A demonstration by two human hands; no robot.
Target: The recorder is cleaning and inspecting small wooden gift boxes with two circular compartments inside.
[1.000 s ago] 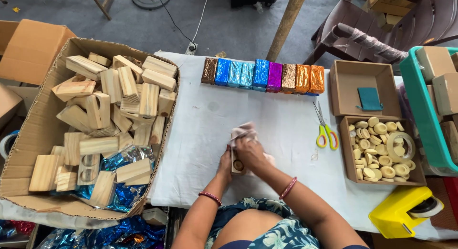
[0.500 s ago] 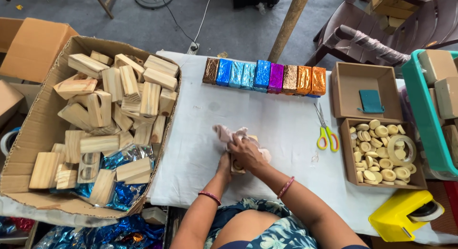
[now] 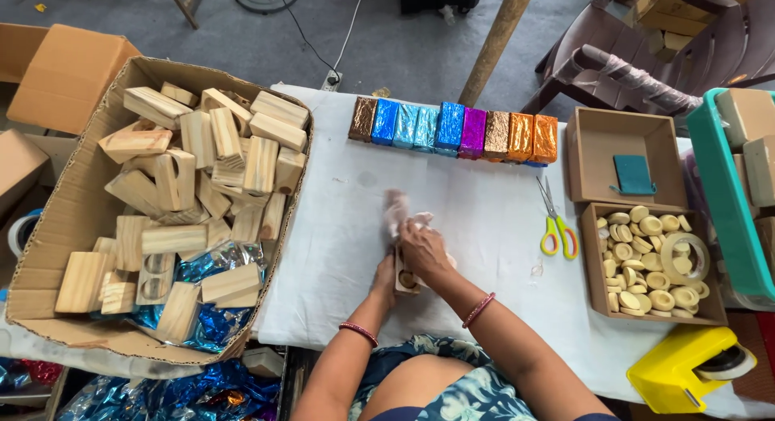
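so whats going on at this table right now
A person sits at a white-covered table working on a small wooden block. The left hand steadies the block from the side, while the right hand presses a pale cloth or wrapping onto its top. A row of foil-wrapped blocks in several colours lines the far edge. A cardboard box of bare wooden blocks stands to the left; scissors and a box of small wooden discs lie to the right.
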